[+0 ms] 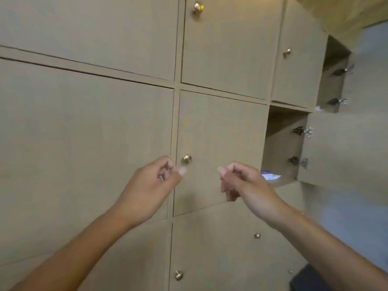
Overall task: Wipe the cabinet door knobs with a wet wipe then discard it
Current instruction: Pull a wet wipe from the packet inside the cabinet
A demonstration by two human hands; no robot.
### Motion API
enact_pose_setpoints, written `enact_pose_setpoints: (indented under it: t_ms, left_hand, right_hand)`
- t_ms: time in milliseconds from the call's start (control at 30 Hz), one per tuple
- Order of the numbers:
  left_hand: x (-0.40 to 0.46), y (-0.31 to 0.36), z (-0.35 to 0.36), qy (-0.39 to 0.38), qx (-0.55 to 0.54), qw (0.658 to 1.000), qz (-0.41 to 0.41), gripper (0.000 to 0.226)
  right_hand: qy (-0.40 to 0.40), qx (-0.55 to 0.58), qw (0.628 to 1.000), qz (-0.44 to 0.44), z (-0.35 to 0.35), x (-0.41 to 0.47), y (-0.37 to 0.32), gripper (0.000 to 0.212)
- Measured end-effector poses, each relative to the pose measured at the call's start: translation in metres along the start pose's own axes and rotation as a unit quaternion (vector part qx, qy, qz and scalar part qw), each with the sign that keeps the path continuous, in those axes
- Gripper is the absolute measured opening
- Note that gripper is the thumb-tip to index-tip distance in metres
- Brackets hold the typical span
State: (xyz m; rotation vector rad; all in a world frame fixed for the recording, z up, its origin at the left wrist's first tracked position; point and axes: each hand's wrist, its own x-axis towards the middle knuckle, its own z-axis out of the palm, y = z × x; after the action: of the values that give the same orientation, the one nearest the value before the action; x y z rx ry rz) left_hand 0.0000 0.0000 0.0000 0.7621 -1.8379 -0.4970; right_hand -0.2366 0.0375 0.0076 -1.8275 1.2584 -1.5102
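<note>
Facing me was a wall of tan cabinet doors [88, 131], filling nearly the whole head view, and I took stock from the biggest things down. Two doors on the right stood swung open, the lower open door [344, 148] showing its metal hinges [303, 131] and an open compartment [281, 143] with something white and purple [270, 176] lying at its bottom; it was too blurred for me to say whether that was a pack of wipes. Both bare forearms reached up from the lower corners. My left hand [151, 185] was loosely curled, thumb tip out and fingers folded in, holding nothing I could see, just beside and below the nearest knob. My right hand [241, 181] was likewise half closed, fingers bent downward, apart from the door face and gripping nothing visible. No wipe showed in either hand. The nearest brass knob [186, 159] sat on the closed middle door between the two hands, closer to the left thumb. Other knobs showed higher up [198, 7], on the upper right door [287, 52], and low down [178, 275], with a small one [257, 235] below the right wrist.
</note>
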Motion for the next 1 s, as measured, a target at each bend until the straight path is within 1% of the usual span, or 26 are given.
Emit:
enact_pose_setpoints:
  t_ms: [67,200,300,433,567,633,733,900,1000]
  left_hand:
    - [0.008,0.001,0.019,-0.003,0.014,1.0,0.019,0.046]
    - [0.023,0.002,0.064,0.0,0.094,0.994,0.048,0.038]
    - [0.036,0.008,0.095,0.0,0.15,0.987,0.064,0.032]
    - [0.053,0.025,0.146,-0.006,0.182,0.981,0.061,0.021]
    - [0.07,0.031,0.196,-0.016,0.208,0.976,0.067,0.022]
    - [0.079,0.033,0.218,-0.038,0.226,0.971,0.068,0.024]
    - [0.091,0.035,0.252,-0.067,0.248,0.964,0.063,0.027]
    - [0.102,0.038,0.305,-0.097,0.263,0.959,0.043,0.029]
    - [0.104,0.035,0.331,-0.12,0.253,0.959,0.031,0.029]
  right_hand:
    - [0.014,-0.027,0.999,-0.009,-0.018,-0.004,0.006,0.032]
    - [0.031,-0.146,0.988,-0.024,-0.06,-0.015,0.022,0.033]
    - [0.044,-0.18,0.982,-0.019,-0.093,-0.02,0.033,0.031]
    - [0.054,-0.234,0.971,-0.013,-0.144,-0.024,0.053,0.026]
    - [0.051,-0.267,0.962,-0.004,-0.194,-0.025,0.077,0.023]
    - [0.048,-0.292,0.955,-0.009,-0.216,-0.022,0.087,0.024]
    - [0.054,-0.3,0.952,-0.006,-0.248,-0.016,0.105,0.022]
    - [0.063,-0.295,0.953,0.016,-0.279,-0.004,0.14,0.019]
    - [0.066,-0.296,0.953,0.023,-0.293,0.005,0.159,0.019]
